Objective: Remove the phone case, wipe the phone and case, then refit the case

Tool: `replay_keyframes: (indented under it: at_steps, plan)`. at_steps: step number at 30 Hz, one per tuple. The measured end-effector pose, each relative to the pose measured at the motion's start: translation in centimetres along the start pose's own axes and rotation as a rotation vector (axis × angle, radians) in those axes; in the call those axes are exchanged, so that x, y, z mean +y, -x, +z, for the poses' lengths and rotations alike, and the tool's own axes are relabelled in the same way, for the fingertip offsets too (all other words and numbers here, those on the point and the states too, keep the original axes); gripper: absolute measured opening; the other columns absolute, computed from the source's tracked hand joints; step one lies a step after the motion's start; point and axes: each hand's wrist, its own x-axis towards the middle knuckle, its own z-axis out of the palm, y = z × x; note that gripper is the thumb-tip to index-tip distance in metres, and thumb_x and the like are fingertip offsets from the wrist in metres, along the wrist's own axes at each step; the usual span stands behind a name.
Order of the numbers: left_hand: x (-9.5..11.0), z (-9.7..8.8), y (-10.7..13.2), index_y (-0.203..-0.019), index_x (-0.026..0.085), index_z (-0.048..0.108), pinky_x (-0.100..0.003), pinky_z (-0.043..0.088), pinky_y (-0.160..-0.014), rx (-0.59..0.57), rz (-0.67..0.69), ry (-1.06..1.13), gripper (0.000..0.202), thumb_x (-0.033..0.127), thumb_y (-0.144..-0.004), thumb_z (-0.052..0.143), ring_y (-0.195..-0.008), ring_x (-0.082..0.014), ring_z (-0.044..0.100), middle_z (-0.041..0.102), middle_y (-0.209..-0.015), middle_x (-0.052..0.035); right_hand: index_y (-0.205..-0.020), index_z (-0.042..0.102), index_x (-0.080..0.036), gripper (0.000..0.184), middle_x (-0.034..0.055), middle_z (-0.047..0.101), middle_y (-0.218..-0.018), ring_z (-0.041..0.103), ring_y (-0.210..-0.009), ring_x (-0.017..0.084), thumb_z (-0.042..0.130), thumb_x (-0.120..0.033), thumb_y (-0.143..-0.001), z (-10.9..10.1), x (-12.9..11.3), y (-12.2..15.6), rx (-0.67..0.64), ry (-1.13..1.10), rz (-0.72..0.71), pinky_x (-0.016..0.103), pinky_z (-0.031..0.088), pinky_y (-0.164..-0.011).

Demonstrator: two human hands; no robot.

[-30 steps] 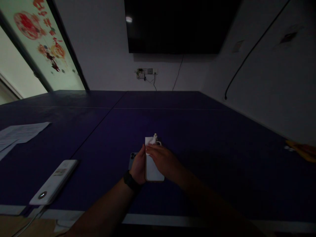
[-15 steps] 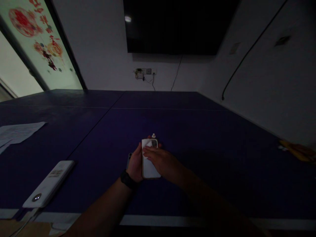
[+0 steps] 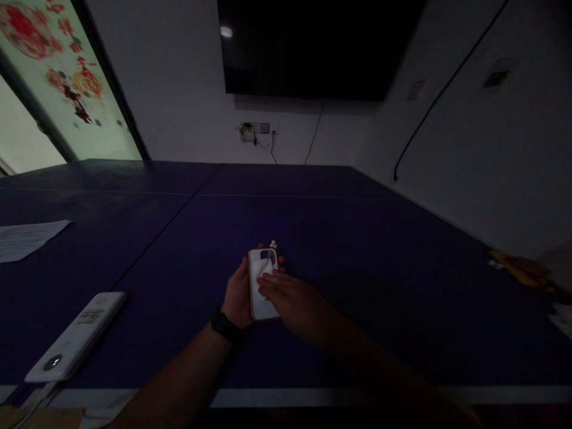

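Observation:
My left hand (image 3: 238, 298), with a dark watch (image 3: 223, 325) at the wrist, holds a pale phone case (image 3: 256, 305) from below and along its left side. Its fingertips show past the case's top and right edges. The camera cutout lies at the upper end, with the dark table colour showing through it. My right hand (image 3: 295, 304) lies over the case, fingers together, pressing a crumpled white tissue (image 3: 267, 266) onto its surface. Just beyond the case's top edge is a small white object (image 3: 273, 244); I cannot tell whether it is attached.
On the dark blue table (image 3: 348, 250), a white power bank (image 3: 78, 333) with a cable lies at left front. Printed paper (image 3: 31, 239) rests farther left. A yellowish item (image 3: 522, 268) sits by the right wall. A large screen (image 3: 308, 47) hangs above sockets (image 3: 259, 128).
The tissue and right fingers have slid down the case, baring more of the camera cutout. The dark phone edge beside my left hand is now mostly hidden. The view has shifted slightly right.

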Motion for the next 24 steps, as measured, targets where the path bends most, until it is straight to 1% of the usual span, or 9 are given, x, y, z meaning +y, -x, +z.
replay_keyframes:
  at_steps: [5, 8, 11, 13, 15, 17, 19, 22, 24]
  plan:
    - [0.4, 0.0, 0.0, -0.146, 0.035, 0.046, -0.044, 0.051, -0.088, 0.066, 0.072, 0.019, 0.05, 0.05, -0.099, 0.044, -0.094, -0.0245, 0.069, 0.067, -0.119, -0.0092, -0.11, 0.073, -0.013, 0.027, 0.0116, 0.074, -0.119, 0.071, -0.112, 0.021, 0.05, -0.011, -0.097, -0.1, -1.8, 1.1, 0.04, 0.024, -0.041, 0.037, 0.05, -0.11]
    - [0.0, 0.3, -0.1, -0.145, 0.034, 0.047, -0.045, 0.051, -0.09, 0.057, 0.117, 0.015, 0.051, 0.052, -0.098, 0.045, -0.095, -0.025, 0.068, 0.066, -0.122, -0.0098, -0.109, 0.073, -0.014, 0.028, 0.0125, 0.074, -0.119, 0.071, -0.113, 0.023, 0.049, -0.011, -0.096, 0.0, -2.2, 1.3, 0.084, 0.068, 0.063, 0.04, 0.051, -0.109]
    - [-0.4, 0.5, -0.3, -0.147, 0.032, 0.046, -0.045, 0.05, -0.093, 0.046, 0.163, 0.01, 0.052, 0.052, -0.099, 0.044, -0.096, -0.0241, 0.067, 0.066, -0.121, -0.01, -0.109, 0.073, -0.009, 0.03, 0.0186, 0.072, -0.121, 0.069, -0.116, 0.028, 0.048, -0.006, -0.094, 0.7, -2.2, 1.3, 0.116, 0.124, 0.15, 0.045, 0.052, -0.108]
    - [-0.5, 0.5, -0.4, -0.148, 0.031, 0.044, -0.046, 0.05, -0.094, 0.055, 0.179, 0.001, 0.054, 0.052, -0.099, 0.043, -0.095, -0.0243, 0.067, 0.067, -0.119, -0.0104, -0.11, 0.072, -0.006, 0.032, 0.0201, 0.072, -0.121, 0.069, -0.115, 0.028, 0.047, -0.002, -0.091, 1.2, -2.4, 1.4, 0.128, 0.129, 0.136, 0.043, 0.053, -0.107]
    - [-0.5, 0.5, -0.4, -0.149, 0.031, 0.043, -0.047, 0.05, -0.094, 0.082, 0.194, -0.006, 0.055, 0.052, -0.099, 0.043, -0.094, -0.0248, 0.067, 0.067, -0.117, -0.0106, -0.112, 0.071, -0.006, 0.033, 0.0192, 0.072, -0.12, 0.069, -0.115, 0.026, 0.048, 0.0, -0.09, 1.5, -2.7, 1.6, 0.125, 0.108, 0.111, 0.04, 0.054, -0.107]
    - [-0.5, 0.5, -0.3, -0.148, 0.032, 0.044, -0.048, 0.05, -0.094, 0.1, 0.212, -0.005, 0.054, 0.052, -0.098, 0.044, -0.094, -0.0249, 0.068, 0.068, -0.116, -0.0101, -0.112, 0.071, -0.008, 0.032, 0.018, 0.072, -0.121, 0.069, -0.116, 0.025, 0.05, -0.001, -0.09, 1.6, -2.9, 1.7, 0.116, 0.082, 0.121, 0.039, 0.052, -0.108]
    - [-0.5, 0.5, -0.3, -0.147, 0.032, 0.046, -0.047, 0.05, -0.095, 0.099, 0.213, -0.001, 0.052, 0.052, -0.099, 0.043, -0.094, -0.0242, 0.068, 0.068, -0.115, -0.0093, -0.113, 0.071, -0.009, 0.033, 0.0176, 0.071, -0.123, 0.067, -0.12, 0.026, 0.048, -0.001, -0.091, 1.7, -2.9, 1.4, 0.105, 0.065, 0.169, 0.042, 0.048, -0.112]
    - [-0.8, 0.4, -0.3, -0.145, 0.031, 0.048, -0.043, 0.049, -0.097, 0.097, 0.19, -0.013, 0.051, 0.052, -0.1, 0.04, -0.096, -0.023, 0.068, 0.069, -0.114, -0.0085, -0.115, 0.071, -0.01, 0.035, 0.0177, 0.07, -0.125, 0.065, -0.123, 0.026, 0.044, -0.003, -0.093, 1.7, -2.3, 0.5, 0.095, 0.052, 0.238, 0.045, 0.043, -0.116]
    - [-1.0, 0.4, -0.3, -0.146, 0.031, 0.048, -0.042, 0.048, -0.1, 0.105, 0.17, -0.022, 0.051, 0.052, -0.1, 0.041, -0.101, -0.0232, 0.068, 0.069, -0.119, -0.0081, -0.114, 0.07, -0.012, 0.036, 0.0169, 0.071, -0.125, 0.065, -0.122, 0.026, 0.042, -0.004, -0.094, 1.7, -1.7, -0.2, 0.101, 0.074, 0.25, 0.046, 0.042, -0.117]
